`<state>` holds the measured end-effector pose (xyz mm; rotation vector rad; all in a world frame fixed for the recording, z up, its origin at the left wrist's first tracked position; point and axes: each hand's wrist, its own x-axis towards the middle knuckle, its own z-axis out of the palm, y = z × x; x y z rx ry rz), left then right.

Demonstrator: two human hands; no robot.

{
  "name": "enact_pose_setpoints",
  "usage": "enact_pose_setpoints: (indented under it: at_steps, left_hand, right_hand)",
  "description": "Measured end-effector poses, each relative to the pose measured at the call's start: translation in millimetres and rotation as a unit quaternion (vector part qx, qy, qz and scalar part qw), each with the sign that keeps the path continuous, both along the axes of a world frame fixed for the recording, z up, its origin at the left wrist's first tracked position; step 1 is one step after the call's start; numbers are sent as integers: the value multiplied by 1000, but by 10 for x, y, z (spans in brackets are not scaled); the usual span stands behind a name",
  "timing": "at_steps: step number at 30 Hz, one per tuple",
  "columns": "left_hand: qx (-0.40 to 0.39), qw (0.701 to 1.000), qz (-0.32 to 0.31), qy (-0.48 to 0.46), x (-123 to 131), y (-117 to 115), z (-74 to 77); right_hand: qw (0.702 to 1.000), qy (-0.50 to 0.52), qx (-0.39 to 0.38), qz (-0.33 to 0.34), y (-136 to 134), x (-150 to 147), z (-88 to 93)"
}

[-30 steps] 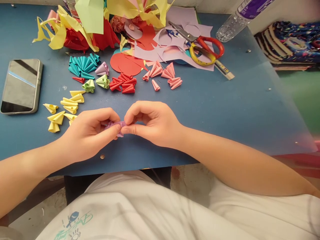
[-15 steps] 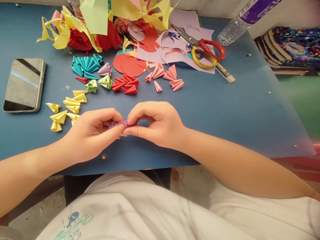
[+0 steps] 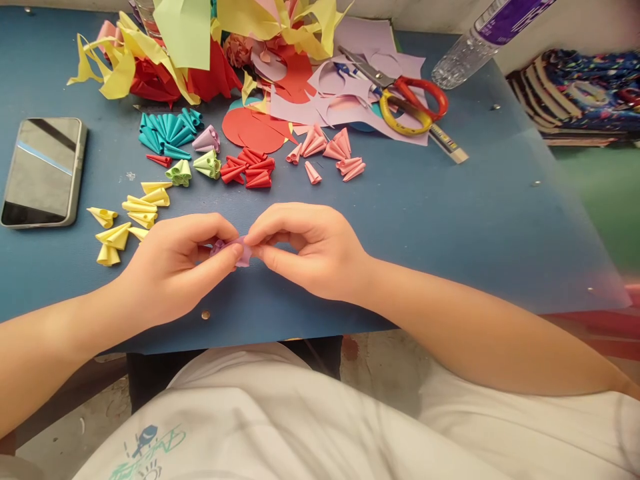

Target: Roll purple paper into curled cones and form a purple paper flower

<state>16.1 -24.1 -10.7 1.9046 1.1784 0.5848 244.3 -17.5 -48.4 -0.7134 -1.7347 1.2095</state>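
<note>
Purple paper (image 3: 245, 257) is pinched between thumb and curled fingers of the left hand (image 3: 173, 270), its exposed edge toward the right hand (image 3: 310, 243). Right thumb and forefinger, 2 tips nearly closed, meet that edge; grip cannot be confirmed. Long axis obscured.

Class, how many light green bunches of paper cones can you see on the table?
2. The left bunch lies beside the yellow cones; the right bunch lies in front of the lilac cones. More could be hidden under the paper scraps.

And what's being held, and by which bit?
Purple paper: the left grip pinches its middle; the right grip touches its right end, though pinching there isn't clear.
</note>
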Motion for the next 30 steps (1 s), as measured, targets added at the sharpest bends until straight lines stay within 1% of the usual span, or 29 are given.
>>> enact_pose_setpoints:
  at_steps: [2, 4, 7, 11, 15, 20, 24, 27, 30]
  left_hand:
    - [2, 1000, 6, 6, -3, 1, 8]
    - [1, 1000, 8, 13, -4, -1, 12]
    - [4, 1000, 8, 19, -3, -6, 4]
    - [6, 1000, 12, 12, -5, -10, -16]
    - [7, 1000, 19, 13, -1, -9, -12]
    - [24, 999, 17, 27, 8, -17, 7]
    - [73, 996, 6, 50, 9, -19, -7]
    - [114, 991, -4, 69, 9, -18, -27]
    - [123, 990, 3, 74, 15, -21, -31]
  right_hand:
    - [1000, -5, -1, -15, -10, -1, 6]
    - [1000, -11, -19, -22, -28, -5, 16]
    - [996, 3, -78, -31, -55, -14, 29]
    - [983, 56, -176, -24, -56, -16, 45]
    - [976, 57, -208, -33, -43, -2, 81]
    - [979, 42, -194, -40, -75, -6, 105]
    - [989, 14, -133, -59, -115, -31, 70]
    - [995, 5, -83, -62, -132, -47, 32]
    - [996, 7, -59, -61, -136, -45, 11]
